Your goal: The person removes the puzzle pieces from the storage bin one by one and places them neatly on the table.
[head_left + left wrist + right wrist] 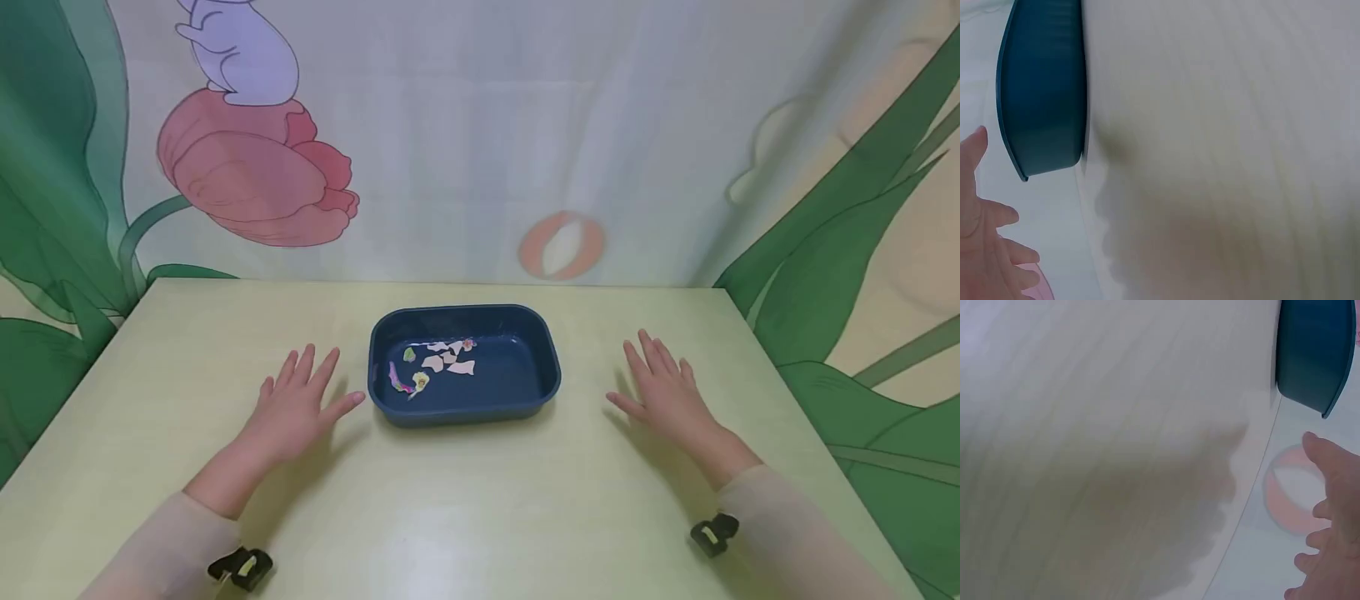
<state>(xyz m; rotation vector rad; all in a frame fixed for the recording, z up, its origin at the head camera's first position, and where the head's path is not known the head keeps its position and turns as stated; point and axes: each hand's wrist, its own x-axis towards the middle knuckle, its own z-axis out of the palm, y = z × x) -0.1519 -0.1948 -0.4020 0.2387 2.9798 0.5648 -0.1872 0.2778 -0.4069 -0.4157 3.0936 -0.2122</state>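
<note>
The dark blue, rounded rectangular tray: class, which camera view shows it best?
The head view: it shows the tray whole, from above, with the small pale and coloured flat pieces inside. Both wrist views show only part of its outside, cut off at the picture's top edge.

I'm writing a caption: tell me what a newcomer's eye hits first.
The dark blue tray near the head view's centre, small scraps mostly in its left half. Then the left hand and right hand, both open, on either side. Behind, upper left, a big pink flower.
</note>
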